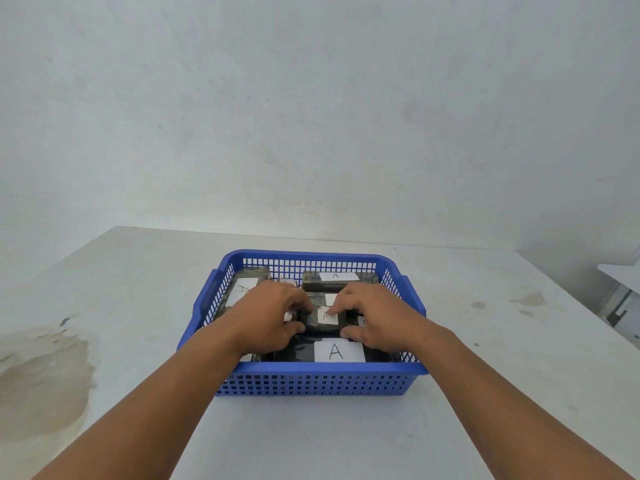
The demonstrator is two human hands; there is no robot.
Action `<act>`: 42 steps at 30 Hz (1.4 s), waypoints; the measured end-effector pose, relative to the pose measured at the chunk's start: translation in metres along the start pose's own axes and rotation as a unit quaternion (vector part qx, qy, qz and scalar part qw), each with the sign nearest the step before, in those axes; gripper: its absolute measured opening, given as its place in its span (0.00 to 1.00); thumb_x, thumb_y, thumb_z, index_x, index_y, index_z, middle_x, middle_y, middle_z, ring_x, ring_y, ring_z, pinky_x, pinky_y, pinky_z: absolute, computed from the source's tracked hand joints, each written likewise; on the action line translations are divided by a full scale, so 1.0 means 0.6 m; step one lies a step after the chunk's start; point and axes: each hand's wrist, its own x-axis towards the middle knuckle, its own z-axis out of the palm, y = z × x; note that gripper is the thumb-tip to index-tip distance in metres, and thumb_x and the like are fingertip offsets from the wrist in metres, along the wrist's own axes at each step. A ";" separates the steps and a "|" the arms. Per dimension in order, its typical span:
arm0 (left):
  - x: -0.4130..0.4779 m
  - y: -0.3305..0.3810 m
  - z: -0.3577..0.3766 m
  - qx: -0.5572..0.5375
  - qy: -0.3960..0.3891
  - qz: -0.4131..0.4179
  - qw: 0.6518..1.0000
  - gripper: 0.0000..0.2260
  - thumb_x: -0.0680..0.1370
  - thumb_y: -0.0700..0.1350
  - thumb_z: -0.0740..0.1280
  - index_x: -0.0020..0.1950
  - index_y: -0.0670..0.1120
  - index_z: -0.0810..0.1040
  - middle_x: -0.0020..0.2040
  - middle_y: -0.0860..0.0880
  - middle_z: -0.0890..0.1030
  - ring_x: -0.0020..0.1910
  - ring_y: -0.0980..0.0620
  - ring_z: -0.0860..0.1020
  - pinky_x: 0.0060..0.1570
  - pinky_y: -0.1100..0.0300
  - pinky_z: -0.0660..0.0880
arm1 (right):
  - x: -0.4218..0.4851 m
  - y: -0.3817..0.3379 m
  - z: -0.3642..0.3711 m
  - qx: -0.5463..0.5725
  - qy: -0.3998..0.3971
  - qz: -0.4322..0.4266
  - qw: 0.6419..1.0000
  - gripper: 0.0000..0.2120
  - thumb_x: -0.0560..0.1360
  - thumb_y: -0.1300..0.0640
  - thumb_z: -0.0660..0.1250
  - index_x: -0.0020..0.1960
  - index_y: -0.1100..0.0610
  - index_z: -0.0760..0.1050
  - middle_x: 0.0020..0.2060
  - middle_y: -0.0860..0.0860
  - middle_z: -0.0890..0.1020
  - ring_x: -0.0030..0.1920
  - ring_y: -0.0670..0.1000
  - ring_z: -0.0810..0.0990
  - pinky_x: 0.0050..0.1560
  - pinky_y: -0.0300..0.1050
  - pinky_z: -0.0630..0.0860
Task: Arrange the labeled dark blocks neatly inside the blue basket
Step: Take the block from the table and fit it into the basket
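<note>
A blue mesh basket [311,370] stands on the white table and holds several dark blocks with white "A" labels. My left hand [268,317] and my right hand [372,315] both grip one small labeled block [323,322] in the middle of the basket, thumbs on its near side and fingers on top. A larger block [339,351] lies flat along the near wall. Another block [339,280] sits at the far right, and one [244,289] leans along the left wall. My hands hide the blocks beneath them.
The white table [138,306] has brownish stains at the left [41,375] and small marks at the right [526,301]. A plain wall rises behind it. A piece of furniture [620,299] shows past the table's right edge.
</note>
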 end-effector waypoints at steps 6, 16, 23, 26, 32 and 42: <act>0.002 -0.005 0.007 0.022 -0.023 0.000 0.999 0.12 0.75 0.52 0.72 0.57 0.52 0.83 0.55 0.55 0.80 0.53 0.55 0.77 0.54 0.56 0.76 | 0.001 0.001 0.002 -0.021 -0.013 -0.014 1.000 0.16 0.76 0.53 0.72 0.63 0.51 0.81 0.62 0.44 0.74 0.58 0.44 0.73 0.63 0.42 0.72; 0.004 -0.005 0.014 0.063 -0.050 -0.007 0.997 0.14 0.78 0.52 0.67 0.62 0.52 0.81 0.60 0.54 0.75 0.59 0.54 0.73 0.61 0.55 0.72 | -0.002 -0.002 0.004 -0.067 -0.046 -0.028 0.996 0.16 0.81 0.52 0.65 0.67 0.50 0.78 0.65 0.44 0.70 0.65 0.46 0.67 0.69 0.44 0.66; -0.008 -0.015 -0.035 0.026 0.085 -0.076 0.993 0.12 0.78 0.49 0.66 0.60 0.51 0.81 0.62 0.53 0.77 0.59 0.52 0.75 0.61 0.55 0.73 | -0.030 0.022 -0.038 -0.019 0.157 0.076 0.984 0.14 0.78 0.58 0.66 0.63 0.52 0.80 0.60 0.48 0.79 0.60 0.50 0.76 0.62 0.43 0.70; -0.020 -0.048 -0.066 0.065 0.103 -0.163 0.979 0.16 0.78 0.48 0.66 0.65 0.48 0.79 0.65 0.48 0.76 0.61 0.47 0.76 0.61 0.54 0.71 | -0.045 0.038 -0.041 -0.074 0.153 0.149 0.974 0.19 0.78 0.57 0.65 0.69 0.55 0.75 0.69 0.51 0.73 0.66 0.54 0.73 0.65 0.45 0.67; -0.050 -0.072 -0.064 0.053 0.057 -0.226 0.971 0.19 0.73 0.37 0.67 0.64 0.43 0.76 0.63 0.44 0.77 0.59 0.43 0.75 0.53 0.54 0.72 | -0.058 0.038 -0.025 -0.032 0.135 0.215 0.967 0.25 0.75 0.67 0.66 0.72 0.62 0.70 0.74 0.54 0.67 0.70 0.55 0.71 0.67 0.40 0.66; -0.060 -0.072 -0.068 0.039 0.036 -0.220 0.974 0.25 0.74 0.38 0.67 0.71 0.43 0.69 0.69 0.44 0.73 0.63 0.44 0.73 0.58 0.54 0.72 | -0.079 0.021 -0.036 -0.024 0.133 0.207 0.969 0.23 0.77 0.66 0.63 0.71 0.60 0.71 0.71 0.54 0.70 0.67 0.54 0.73 0.63 0.38 0.66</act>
